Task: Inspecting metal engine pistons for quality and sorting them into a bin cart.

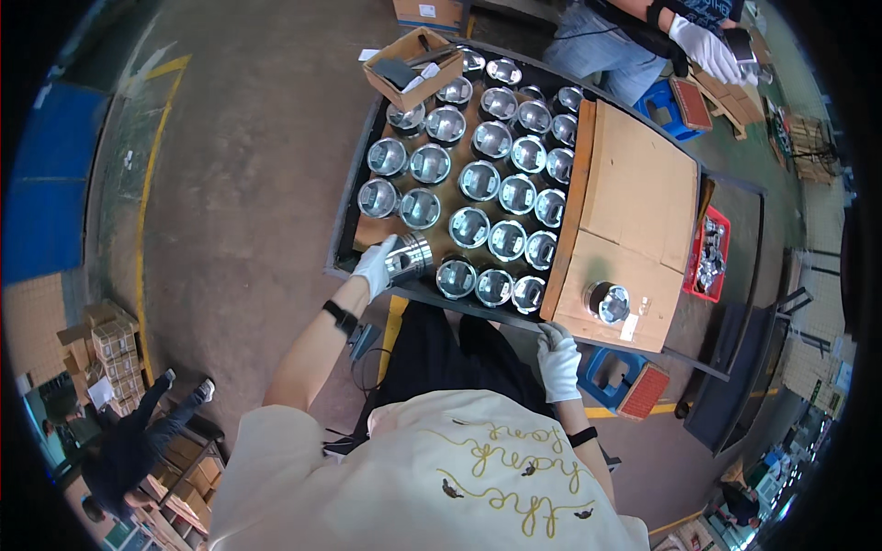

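Left hand (375, 267), pinching a tilted piston (412, 256); right hand (559, 365), at the counter (353, 204) edge, hold unclear; second piston (607, 302), apart on cardboard (634, 202); standing pistons (480, 180), in rows, remaining

Free passage over the far cardboard half (643, 174); pistons (480, 180) crowd the tray (353, 193), a carton (439, 81) blocks one corner

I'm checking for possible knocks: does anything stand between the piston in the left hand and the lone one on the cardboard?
Yes: between the held piston and the lone piston on the cardboard stand the nearest row's three pistons, then a brown strip along the cardboard's left edge.
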A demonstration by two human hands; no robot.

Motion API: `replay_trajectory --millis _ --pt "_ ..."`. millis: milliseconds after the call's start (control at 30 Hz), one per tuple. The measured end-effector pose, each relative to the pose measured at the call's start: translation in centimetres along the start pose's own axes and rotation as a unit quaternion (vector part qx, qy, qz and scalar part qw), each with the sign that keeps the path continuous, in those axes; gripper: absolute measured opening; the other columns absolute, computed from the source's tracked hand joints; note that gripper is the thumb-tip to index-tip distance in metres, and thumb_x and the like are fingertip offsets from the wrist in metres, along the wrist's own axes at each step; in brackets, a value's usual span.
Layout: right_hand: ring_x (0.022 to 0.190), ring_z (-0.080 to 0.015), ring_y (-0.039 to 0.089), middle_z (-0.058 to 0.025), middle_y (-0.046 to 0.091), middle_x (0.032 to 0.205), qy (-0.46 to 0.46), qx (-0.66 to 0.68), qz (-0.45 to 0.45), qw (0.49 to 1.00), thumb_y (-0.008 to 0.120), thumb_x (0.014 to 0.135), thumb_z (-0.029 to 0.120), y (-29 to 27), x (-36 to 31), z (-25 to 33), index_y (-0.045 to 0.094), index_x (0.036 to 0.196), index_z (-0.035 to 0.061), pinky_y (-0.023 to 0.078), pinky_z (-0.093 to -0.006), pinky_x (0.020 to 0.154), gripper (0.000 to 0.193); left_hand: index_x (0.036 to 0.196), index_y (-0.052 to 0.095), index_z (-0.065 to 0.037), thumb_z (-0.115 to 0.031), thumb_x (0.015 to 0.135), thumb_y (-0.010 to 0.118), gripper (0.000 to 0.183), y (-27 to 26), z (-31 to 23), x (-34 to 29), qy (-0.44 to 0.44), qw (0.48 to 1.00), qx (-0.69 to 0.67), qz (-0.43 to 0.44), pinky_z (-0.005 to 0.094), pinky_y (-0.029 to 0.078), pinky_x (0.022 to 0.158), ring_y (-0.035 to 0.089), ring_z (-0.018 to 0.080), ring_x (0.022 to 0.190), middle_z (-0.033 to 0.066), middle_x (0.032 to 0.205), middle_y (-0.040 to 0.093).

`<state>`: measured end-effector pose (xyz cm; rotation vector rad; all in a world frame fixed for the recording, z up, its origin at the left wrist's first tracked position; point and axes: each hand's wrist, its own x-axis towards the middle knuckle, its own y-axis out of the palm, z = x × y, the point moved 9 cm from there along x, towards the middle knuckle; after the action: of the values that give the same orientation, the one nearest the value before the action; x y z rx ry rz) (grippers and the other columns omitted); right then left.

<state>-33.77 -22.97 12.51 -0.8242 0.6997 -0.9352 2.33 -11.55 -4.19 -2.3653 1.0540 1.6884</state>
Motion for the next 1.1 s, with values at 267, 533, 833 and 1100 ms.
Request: replay_trajectory --millis 267,533,833,1100 --pt "0.088 -0.0299 0.064 -0.0135 0.065 0.102 -0.139 0.147 -0.024 0.979 0.063 0.08 0.004 -5.3 1.4 4.7 0.066 0.098 0.0074 0.053 -0.0365 0.074 0.019 0.128 0.05 -0.01 -0.045 0.097 0.04 0.048 11.9 -2.1 -14.2 0.02 0.955 -0.256 0.151 0.0438 0.045 0.097 0.056 0.0259 0.115 0.0106 0.126 0.057" --pt "0.1 -0.0114 0.058 -0.0075 0.063 0.112 -0.04 0.437 0.255 0.862 0.062 0.089 0.014 -7.6 -2.3 3.4 0.053 0.127 0.0024 0.047 -0.0265 0.089 0.041 0.109 0.061 -0.007 -0.042 0.094 0.052 0.038 24.9 2.1 -21.0 0.049 0.943 -0.218 0.248 0.0378 0.055 0.078 0.065 0.0222 0.089 0.0085 0.102 0.066" --pt "0.121 -0.0339 0.05 -0.0175 0.043 0.135 -0.001 0.755 0.464 0.463 0.061 0.089 0.031 -12.8 -8.6 5.5 0.024 0.141 0.002 0.047 -0.041 0.096 0.07 0.14 0.023 0.006 -0.008 0.082 0.065 0.073 34.0 3.1 -30.4 0.71 0.522 0.464 0.088 0.0362 0.049 0.086 0.062 0.0297 0.101 0.0192 0.111 0.061" --pt "0.109 -0.0283 0.056 -0.0182 0.049 0.129 -0.004 0.823 0.379 0.423 0.073 0.079 0.037 -13.9 -6.2 2.6 0.036 0.136 0.0 0.053 -0.039 0.087 0.077 0.128 0.047 0.001 -0.017 0.097 0.046 0.036 39.7 4.3 -33.8 0.661 0.59 0.411 0.217 0.0317 0.049 0.076 0.064 0.0245 0.088 0.0175 0.102 0.064"
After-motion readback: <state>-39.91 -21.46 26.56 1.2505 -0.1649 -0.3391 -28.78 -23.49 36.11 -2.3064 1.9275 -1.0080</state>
